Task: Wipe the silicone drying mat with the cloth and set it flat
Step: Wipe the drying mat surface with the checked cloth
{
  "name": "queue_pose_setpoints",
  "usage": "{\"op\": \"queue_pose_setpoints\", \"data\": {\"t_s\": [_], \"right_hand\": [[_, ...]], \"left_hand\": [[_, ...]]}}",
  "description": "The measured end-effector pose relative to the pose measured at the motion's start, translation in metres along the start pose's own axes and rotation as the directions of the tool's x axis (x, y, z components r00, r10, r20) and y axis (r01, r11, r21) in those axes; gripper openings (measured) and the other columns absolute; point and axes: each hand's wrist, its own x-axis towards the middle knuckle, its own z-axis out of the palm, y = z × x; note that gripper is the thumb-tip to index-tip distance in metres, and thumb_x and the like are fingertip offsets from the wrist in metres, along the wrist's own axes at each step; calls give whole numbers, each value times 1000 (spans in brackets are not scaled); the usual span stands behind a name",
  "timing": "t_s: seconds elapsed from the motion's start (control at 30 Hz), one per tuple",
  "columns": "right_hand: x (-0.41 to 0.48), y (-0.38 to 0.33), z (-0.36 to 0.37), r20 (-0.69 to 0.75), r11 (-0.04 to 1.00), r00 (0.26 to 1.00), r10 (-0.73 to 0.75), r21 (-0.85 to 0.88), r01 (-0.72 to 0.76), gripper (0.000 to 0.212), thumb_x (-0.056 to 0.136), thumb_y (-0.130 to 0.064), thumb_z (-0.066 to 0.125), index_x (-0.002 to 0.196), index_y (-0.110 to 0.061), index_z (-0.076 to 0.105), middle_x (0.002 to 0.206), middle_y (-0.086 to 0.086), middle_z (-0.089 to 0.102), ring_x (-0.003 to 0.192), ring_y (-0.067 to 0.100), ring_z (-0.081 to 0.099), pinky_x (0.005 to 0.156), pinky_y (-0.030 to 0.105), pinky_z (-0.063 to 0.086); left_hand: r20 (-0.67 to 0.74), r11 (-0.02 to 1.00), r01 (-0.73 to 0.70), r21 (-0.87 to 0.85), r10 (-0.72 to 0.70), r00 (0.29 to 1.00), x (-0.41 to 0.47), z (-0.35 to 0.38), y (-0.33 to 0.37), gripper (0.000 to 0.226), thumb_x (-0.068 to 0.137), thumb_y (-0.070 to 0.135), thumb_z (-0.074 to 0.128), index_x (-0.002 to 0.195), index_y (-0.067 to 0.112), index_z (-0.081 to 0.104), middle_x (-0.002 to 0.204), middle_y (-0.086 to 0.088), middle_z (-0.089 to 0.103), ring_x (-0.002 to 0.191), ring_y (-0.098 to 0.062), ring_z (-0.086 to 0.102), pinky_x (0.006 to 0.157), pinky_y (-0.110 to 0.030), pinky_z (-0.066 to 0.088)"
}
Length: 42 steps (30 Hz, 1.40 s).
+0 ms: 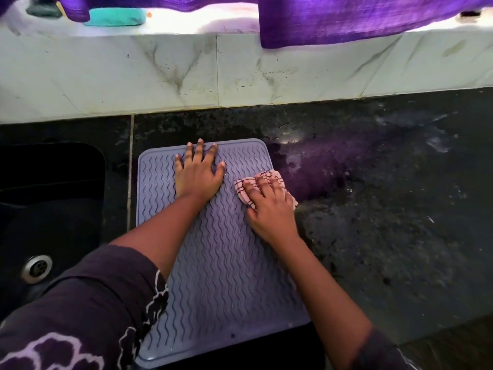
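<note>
While lying flat, the wavy-ribbed grey mat (226,263) looks damp.

This is a home kitchen. A dark speckled stone table (373,209) runs along a wall of pale marbled tiles (160,70), and a black sink (48,209) with a metal drain (36,268) is sunk into it on the left. A ribbed drying mat (226,263) lies just beside the sink. Above the tiles a bright sill (229,25) holds a teal sponge-like block (114,17), with purple cloth (360,20) hanging over its edge.
</note>
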Motion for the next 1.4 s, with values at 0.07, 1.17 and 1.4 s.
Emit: {"op": "queue_pose_setpoints", "data": {"t_s": [0.07,1.17,1.4], "right_hand": [[-13,6,-1,-17,999,999,-27,25,27,53,90,-31,43,141,-27,31,151,3,27,138,28,18,105,49,25],[-121,18,3,-119,992,985,-124,11,126,37,87,-32,51,122,-20,56,122,9,56,103,32,46,78,45,45],[-66,0,17,-45,1000,999,-4,15,4,53,92,-52,36,140,-33,31,153,5,23,141,31,7,109,58,9]], "left_hand": [[6,1000,4,1,-4,1000,1,0,-1,60,93,56,23,148,31,19,159,-5,13,146,-28,6,115,-52,3],[29,999,22,-24,-21,999,-118,0,5,63,92,62,14,148,37,6,160,-5,5,146,-27,-2,113,-54,-3],[23,1000,23,-10,-22,999,-118,-1,5,62,92,61,15,149,36,7,160,-4,6,146,-27,0,113,-54,-2]]}}
